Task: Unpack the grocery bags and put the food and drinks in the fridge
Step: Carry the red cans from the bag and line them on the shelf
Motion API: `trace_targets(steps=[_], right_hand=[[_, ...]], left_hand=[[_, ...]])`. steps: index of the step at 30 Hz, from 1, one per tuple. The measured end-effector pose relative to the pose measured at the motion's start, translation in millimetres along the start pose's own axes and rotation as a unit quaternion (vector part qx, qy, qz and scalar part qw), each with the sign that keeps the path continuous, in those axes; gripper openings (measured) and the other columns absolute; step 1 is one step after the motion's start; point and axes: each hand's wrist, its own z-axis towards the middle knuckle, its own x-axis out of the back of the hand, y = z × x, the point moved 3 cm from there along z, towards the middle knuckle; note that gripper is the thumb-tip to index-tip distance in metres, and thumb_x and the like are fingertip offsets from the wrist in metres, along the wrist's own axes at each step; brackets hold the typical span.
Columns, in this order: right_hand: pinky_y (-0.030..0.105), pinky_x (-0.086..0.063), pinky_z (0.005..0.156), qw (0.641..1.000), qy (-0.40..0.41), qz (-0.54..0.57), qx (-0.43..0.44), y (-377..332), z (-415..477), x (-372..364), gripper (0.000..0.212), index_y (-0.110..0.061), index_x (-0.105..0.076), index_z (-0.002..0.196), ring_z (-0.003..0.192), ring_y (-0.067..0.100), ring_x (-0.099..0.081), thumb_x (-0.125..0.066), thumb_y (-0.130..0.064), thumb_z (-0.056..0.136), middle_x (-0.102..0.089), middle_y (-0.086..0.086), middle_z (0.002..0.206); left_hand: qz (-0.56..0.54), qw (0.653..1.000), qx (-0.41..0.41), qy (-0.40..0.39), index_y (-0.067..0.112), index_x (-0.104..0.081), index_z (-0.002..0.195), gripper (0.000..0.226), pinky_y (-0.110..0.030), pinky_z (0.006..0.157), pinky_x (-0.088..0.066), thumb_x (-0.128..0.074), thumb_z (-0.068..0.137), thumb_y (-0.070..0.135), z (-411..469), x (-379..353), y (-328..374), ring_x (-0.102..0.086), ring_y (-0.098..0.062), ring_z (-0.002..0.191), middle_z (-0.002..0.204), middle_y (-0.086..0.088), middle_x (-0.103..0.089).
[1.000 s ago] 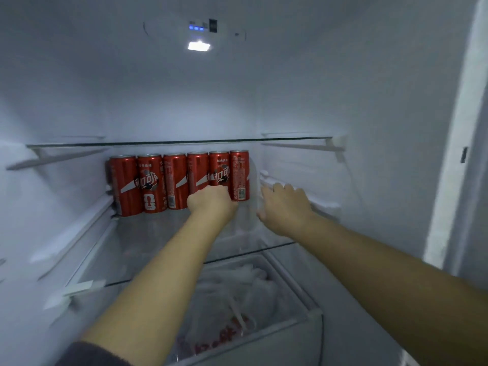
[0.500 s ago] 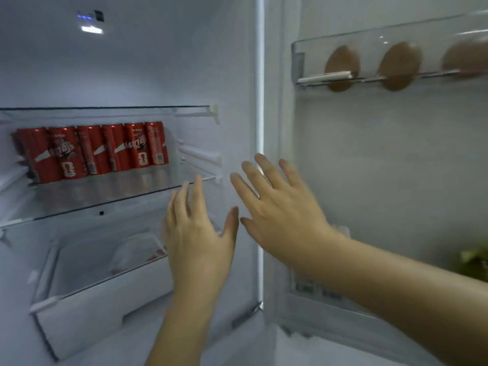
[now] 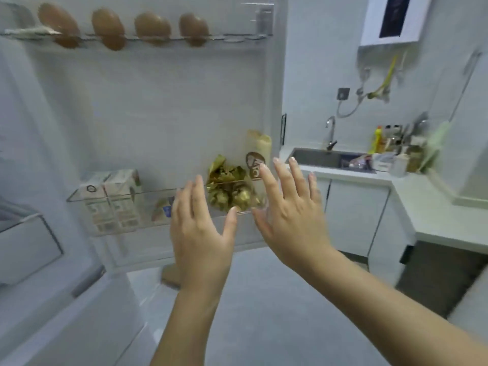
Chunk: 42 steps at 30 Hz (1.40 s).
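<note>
1. Kitchen background, head view: white cabinets carry a bench (image 3: 412, 192) with a sink (image 3: 324, 157) and tap (image 3: 330, 133), well off to the right of both hands.
2. Left hand (image 3: 202, 228) and right hand (image 3: 293, 207) are raised with fingers spread; each grip is open and empty, probably freed to fetch more groceries.
3. Just beyond the fingertips hangs the fridge door shelf (image 3: 87, 192), holding milk cartons (image 3: 113, 202), a green leafy bundle (image 3: 229, 188) and a tall pale packet (image 3: 257, 154), kept upright by its clear rail.
4. High above the hands, brown eggs (image 3: 108, 29) sit in the door rack.
5. No grocery bag is in view.
</note>
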Motion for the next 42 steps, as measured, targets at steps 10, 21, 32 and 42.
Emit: trace_targets(steps=[10, 21, 32, 42], right_hand=[[0.061, -0.024, 0.113, 0.960, -0.036, -0.129, -0.248, 191, -122, 46, 0.073, -0.014, -0.030, 0.150, 0.145, 0.038, -0.024, -0.053, -0.046, 0.089, -0.034, 0.016, 0.153], [0.064, -0.016, 0.115, 0.860, -0.098, -0.289, -0.408, 383, -238, 119, 0.068, -0.019, -0.025, 0.154, 0.149, 0.037, -0.009, -0.044, -0.049, 0.096, -0.017, 0.014, 0.161], [0.061, -0.011, 0.117, 0.699, -0.112, -0.382, -0.594, 475, -374, 237, 0.069, -0.024, -0.018, 0.156, 0.150, 0.034, 0.000, -0.041, -0.052, 0.096, -0.010, 0.010, 0.164], [0.055, 0.001, 0.119, 0.518, -0.110, -0.400, -0.748, 452, -532, 351, 0.070, -0.027, 0.003, 0.156, 0.149, 0.030, 0.015, -0.030, -0.052, 0.100, 0.013, 0.005, 0.163]], left_hand=[[-0.091, 0.972, -0.097, -0.192, 0.014, -0.028, 0.150, 0.074, -0.058, 0.112, -0.029, -0.059, 0.088, 0.041, -76, -129, 159, -0.023, -0.033, 0.145, 0.155, -0.012, -0.031], [-0.137, 0.896, -0.242, -0.346, 0.020, -0.018, 0.155, 0.079, -0.065, 0.113, -0.005, -0.050, 0.090, 0.052, -191, -279, 352, 0.002, -0.036, 0.149, 0.162, -0.014, -0.009], [-0.261, 0.758, -0.423, -0.422, 0.020, -0.020, 0.154, 0.076, -0.068, 0.111, -0.001, -0.049, 0.091, 0.051, -317, -313, 538, 0.003, -0.036, 0.149, 0.162, -0.014, -0.008], [-0.366, 0.605, -0.538, -0.459, 0.019, -0.036, 0.148, 0.075, -0.069, 0.109, -0.012, -0.066, 0.084, 0.045, -451, -241, 652, -0.018, -0.039, 0.147, 0.156, -0.015, -0.029]])
